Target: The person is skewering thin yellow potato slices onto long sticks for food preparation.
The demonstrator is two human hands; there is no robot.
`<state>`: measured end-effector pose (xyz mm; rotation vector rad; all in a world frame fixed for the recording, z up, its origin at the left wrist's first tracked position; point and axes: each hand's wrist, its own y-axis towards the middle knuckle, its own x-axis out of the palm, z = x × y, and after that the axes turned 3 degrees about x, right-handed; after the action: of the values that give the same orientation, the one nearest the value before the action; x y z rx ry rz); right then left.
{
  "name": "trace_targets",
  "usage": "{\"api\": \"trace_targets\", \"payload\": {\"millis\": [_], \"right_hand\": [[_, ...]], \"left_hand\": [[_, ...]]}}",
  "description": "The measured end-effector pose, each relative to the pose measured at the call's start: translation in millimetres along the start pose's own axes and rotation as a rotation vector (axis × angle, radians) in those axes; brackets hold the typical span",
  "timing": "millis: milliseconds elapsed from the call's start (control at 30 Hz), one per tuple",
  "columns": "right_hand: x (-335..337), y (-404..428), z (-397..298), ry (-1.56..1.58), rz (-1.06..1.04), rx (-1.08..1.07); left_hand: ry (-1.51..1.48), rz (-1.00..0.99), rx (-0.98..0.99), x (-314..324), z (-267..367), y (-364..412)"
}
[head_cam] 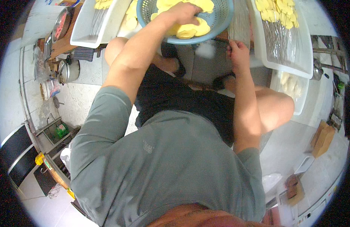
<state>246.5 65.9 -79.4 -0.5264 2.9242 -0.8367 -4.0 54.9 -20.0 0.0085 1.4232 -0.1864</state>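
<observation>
My left hand [186, 13] reaches into a blue plastic colander [186, 41], its thumb and fingers apart over pale yellow slices [202, 27] that look like potato. Right of the colander lies a bundle of thin skewers [239, 22]. My right hand [238, 54] is at the near end of that bundle, fingers curled together; whether a skewer is pinched in them is not clear. Farther right, a white plastic tub [288, 68] holds skewers threaded with yellow slices [280, 12]. Another white tub [87, 41] on the left holds more of these skewers.
Loose slices [131, 22] lie left of the colander. A metal bowl of pink pieces [61, 27] stands at the far left, above a metal pot [69, 71] and a bucket [50, 88]. Under the right tub is a translucent container [301, 99]. My knees flank the work surface.
</observation>
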Motion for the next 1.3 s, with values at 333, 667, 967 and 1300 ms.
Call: {"api": "trace_targets", "payload": {"millis": [333,667,967,1300], "right_hand": [[-4.7,-0.4,10.5,0.004,-0.037,0.029],[-1.1,-3.1,9.5,-0.010,-0.113,0.029],[-9.8,-7.6,10.1,0.113,-0.147,-0.015],[-2.7,-12.9,4.0,0.044,-0.132,-0.193]], "left_hand": [[-0.346,-0.081,-0.112,38.2,-52.2,6.7],[-0.016,-0.312,-0.049,35.8,-49.7,-16.7],[-0.728,0.080,-0.500,-4.3,-61.0,-32.9],[-1.215,0.289,-0.498,-5.4,-40.1,-54.0]]}}
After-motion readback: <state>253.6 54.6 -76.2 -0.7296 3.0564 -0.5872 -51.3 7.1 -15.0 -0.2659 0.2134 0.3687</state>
